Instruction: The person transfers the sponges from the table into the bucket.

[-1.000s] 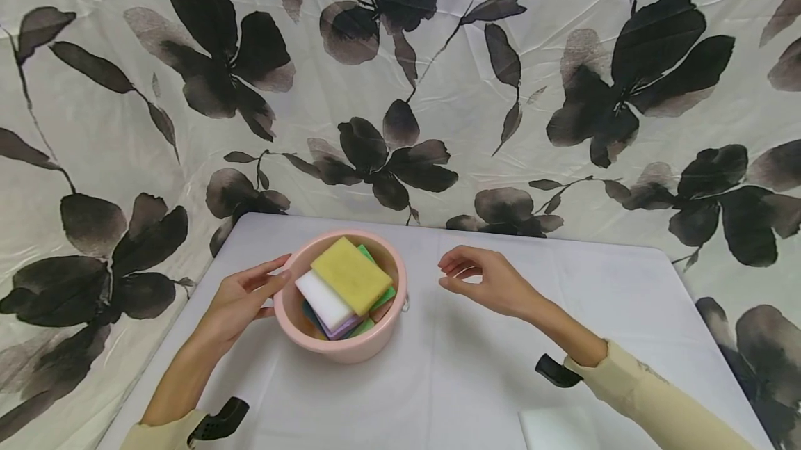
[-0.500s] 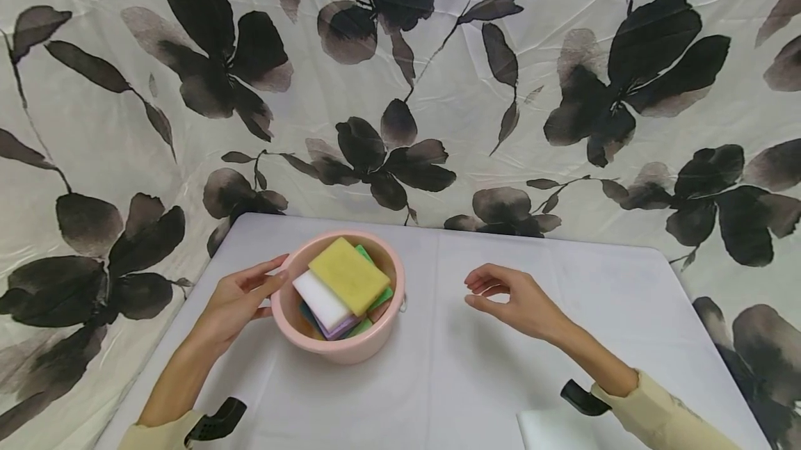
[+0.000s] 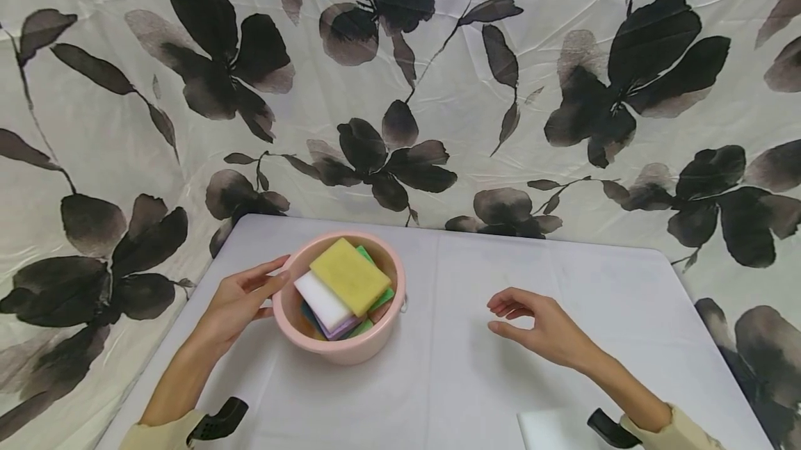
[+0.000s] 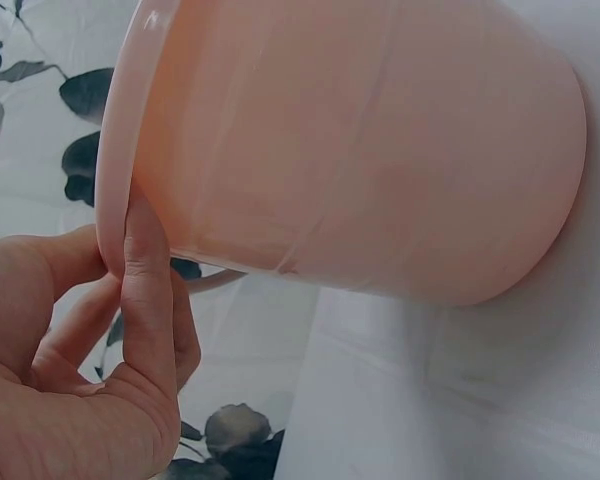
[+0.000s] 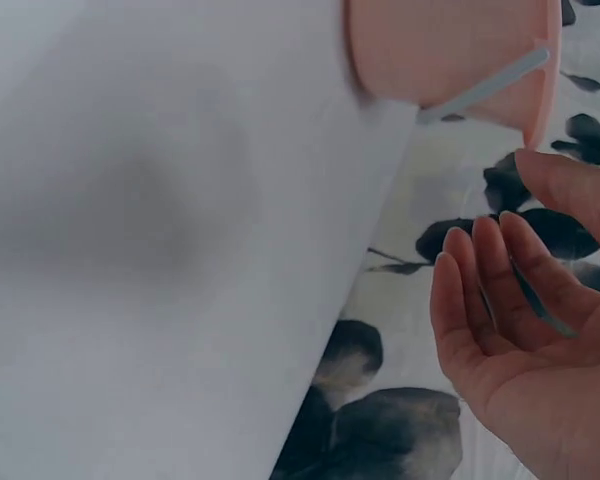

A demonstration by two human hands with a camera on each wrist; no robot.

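A pink plastic bucket (image 3: 341,349) stands on the left half of the white table (image 3: 475,387). It holds several flat sponges, with a yellow sponge (image 3: 350,276) on top, a white sponge (image 3: 322,300) beside it and green edges beneath. My left hand (image 3: 275,272) rests against the bucket's left side. In the left wrist view its thumb (image 4: 145,270) lies straight against the wall just under the rim of the bucket (image 4: 380,150). My right hand (image 3: 500,314) hovers empty over the table to the right of the bucket, fingers relaxed, as the right wrist view of the hand (image 5: 520,330) confirms.
A white flat object (image 3: 551,429) lies at the table's near edge by my right forearm. A cream cloth with dark flower prints (image 3: 400,88) hangs close behind and around the table. The bucket's thin handle (image 5: 480,90) hangs down its side.
My right hand has drawn away from the bucket, moving right and back toward me. The left hand and the bucket have stayed put.
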